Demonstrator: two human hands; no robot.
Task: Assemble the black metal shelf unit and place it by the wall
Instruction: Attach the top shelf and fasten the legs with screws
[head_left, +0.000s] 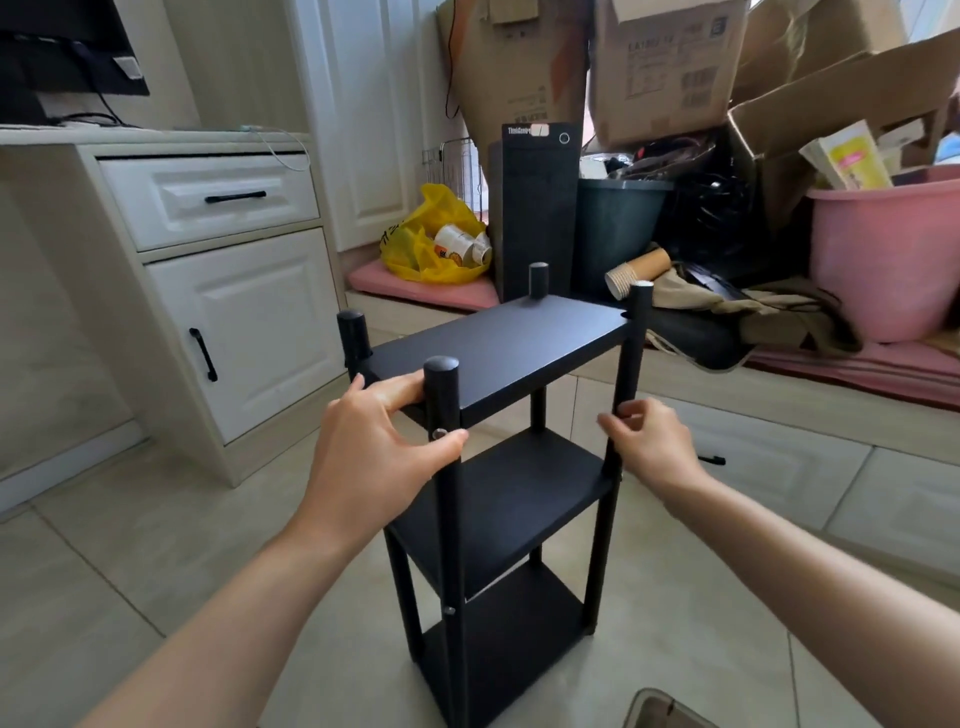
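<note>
The black three-tier shelf unit (498, 467) stands upright on the tiled floor (156, 545) (white cabinet (228, 291) to its left). The left hand (369, 447) wraps the near post at the top shelf; the right hand (649, 441) pinches the right post.

Black metal shelf unit (498, 467) standing upright on tiled floor, occupying centre of frame. Three flat rectangular tiers stacked vertically: top tier at mid-frame, middle tier below, bottom tier sitting near lower centre. Four round posts running through corners, capped tops projecting above top tier. Silver bolt heads showing on near post. Matte black finish throughout, frame looking fully assembled.
</note>
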